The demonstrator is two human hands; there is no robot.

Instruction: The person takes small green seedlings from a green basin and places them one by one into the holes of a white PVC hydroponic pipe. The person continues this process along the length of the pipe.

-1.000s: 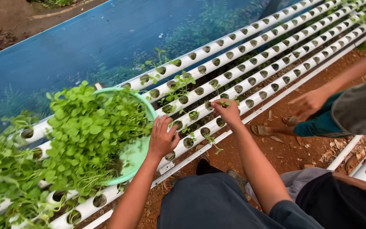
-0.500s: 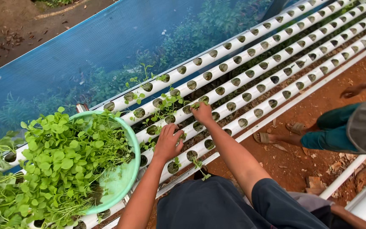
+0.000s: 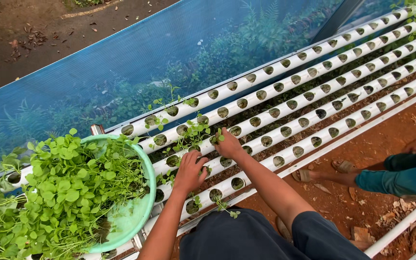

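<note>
Pinching a seedling (image 3: 216, 138), right hand (image 3: 228, 145) fingers on white pipe (image 3: 266, 126), left hand (image 3: 189, 169) fingers loosely curled beside basin (image 3: 145, 202) rim.

Open pipe holes (image 3: 314, 103) rightward; green basin (image 3: 143, 212) of seedlings (image 3: 68, 188) crowding the left.

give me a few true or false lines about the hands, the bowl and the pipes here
1. The green bowl is full of leafy seedlings. True.
2. The bowl sits on the red soil. False: it rests on the white pipes.
3. Both hands, left hand and right hand, are over the pipes. True.
4. Every pipe hole holds a plant. False: most holes are empty.
5. The netting behind the pipes is red. False: it is blue.
</note>
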